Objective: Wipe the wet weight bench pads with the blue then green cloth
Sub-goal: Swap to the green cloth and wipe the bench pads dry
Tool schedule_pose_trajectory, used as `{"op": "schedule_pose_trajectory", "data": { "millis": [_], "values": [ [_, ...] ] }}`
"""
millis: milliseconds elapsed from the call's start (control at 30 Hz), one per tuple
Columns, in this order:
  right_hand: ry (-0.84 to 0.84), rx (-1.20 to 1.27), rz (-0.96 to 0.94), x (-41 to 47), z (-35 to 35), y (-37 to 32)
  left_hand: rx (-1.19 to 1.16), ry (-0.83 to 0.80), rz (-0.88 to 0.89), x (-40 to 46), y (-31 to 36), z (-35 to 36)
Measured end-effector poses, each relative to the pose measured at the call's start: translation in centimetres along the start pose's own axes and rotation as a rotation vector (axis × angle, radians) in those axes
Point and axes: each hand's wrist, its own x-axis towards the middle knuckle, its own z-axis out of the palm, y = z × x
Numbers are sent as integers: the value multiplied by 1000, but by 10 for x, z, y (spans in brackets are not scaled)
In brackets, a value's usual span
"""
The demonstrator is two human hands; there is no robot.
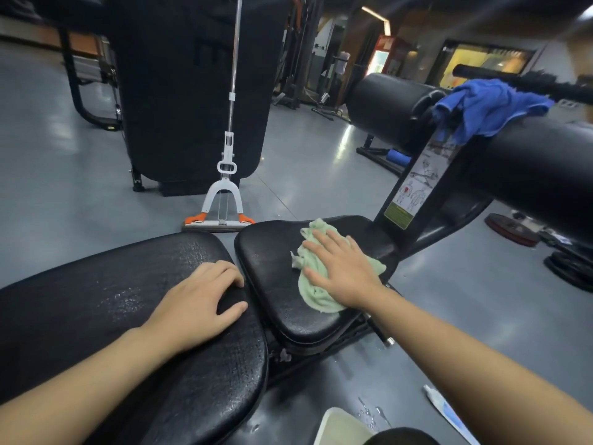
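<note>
- The long black vinyl back pad (106,303) of the weight bench lies under the left hand; its cracked surface glistens with wet patches just beyond the knuckles and wrist.
- The smaller black vinyl seat pad (272,268) sits just to the right of that hand, apart from the back pad by a narrow gap, and carries the right hand.
- Two black cylindrical roller pads (391,106) stand well beyond the right hand, up and to its right.
- A white-framed squeeze mop with orange clips (221,216) stands on the grey floor beyond both hands.
- The crumpled blue cloth (484,106) is draped over the rollers, far above the right hand.
- The crumpled pale green cloth (313,292) lies on the seat pad beneath the right hand.
- The left hand (195,305) rests on the back pad's end, fingers curled over its edge.
- The right hand (345,268) presses flat on the green cloth, fingers straight and spread.
</note>
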Motion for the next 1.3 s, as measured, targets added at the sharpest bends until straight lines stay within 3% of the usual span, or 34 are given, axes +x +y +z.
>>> {"op": "schedule_pose_trajectory", "data": {
  "millis": [400, 533, 733, 867, 967, 1200, 1300],
  "values": [
    [-75, -29, 348, 91, -5, 48, -76, 14, -36, 2, -10, 1],
    [-106, -107, 265, 87, -3, 21, -117, -1, -43, 4, -12, 1],
    [-112, -107, -76, 66, 10, -87, -157, -3, -50, 1, -10, 0],
    [-98, -55, -188, 62, 11, -95, -163, 1, -63, 0, -9, -1],
    [-112, -37, -125, 77, 9, -76, -166, -2, -69, 0, -9, -1],
    [-86, -87, 218, 114, 9, -18, -180, -28, -78, -1, -11, -4],
    [-102, -93, 160, 107, 7, -23, -186, -40, -65, -2, -11, -6]
  ]
}}
